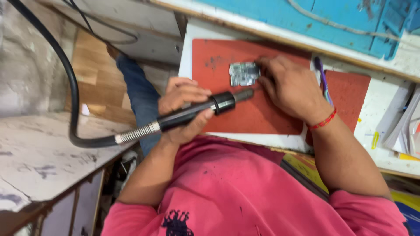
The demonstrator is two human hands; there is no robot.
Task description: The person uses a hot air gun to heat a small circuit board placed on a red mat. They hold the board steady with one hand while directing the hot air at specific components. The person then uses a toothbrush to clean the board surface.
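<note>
Red mat [262, 113]: lay on the white bench, in front of the person in the pink shirt.
Rotary tool [197, 112]: black handpiece on a flexible hose, crossing the mat's left edge, its tip pointing at the board.
Left hand [183, 109]: fingers wrapped firmly around the handpiece, at the mat's left edge.
Right hand [288, 87]: rested on the mat's upper middle, fingertips pressing the board's right edge.
Circuit board [243, 73]: small, grey, flat on the mat's upper part.

Repair workshop: worn bench [385, 100], red work mat [245, 118], circuit board [243, 73], flexible-shaft rotary tool [192, 114], scattered papers [404, 126].
</note>
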